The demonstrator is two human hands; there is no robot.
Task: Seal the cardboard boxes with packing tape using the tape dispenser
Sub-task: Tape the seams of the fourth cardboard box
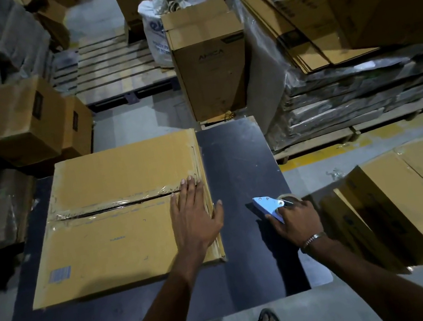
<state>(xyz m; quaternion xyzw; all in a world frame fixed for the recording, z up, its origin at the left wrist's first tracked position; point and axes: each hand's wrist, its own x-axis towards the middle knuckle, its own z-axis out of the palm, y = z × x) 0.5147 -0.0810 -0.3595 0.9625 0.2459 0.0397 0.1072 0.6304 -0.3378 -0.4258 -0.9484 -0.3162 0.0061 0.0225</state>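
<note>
The left hand (195,214) lay flat, fingers straight, on the cardboard box (124,218) at nine o'clock on the desk (237,155). The right hand (295,219) gripped the tape dispenser (270,205) at three o'clock; lifting off risked the seam springing open.

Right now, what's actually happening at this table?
A person is sealing a cardboard box lying on a dark table. The left hand presses flat on the box's right end, beside the centre seam, which already carries clear tape. The right hand grips a blue tape dispenser over the table, off the box.
</note>
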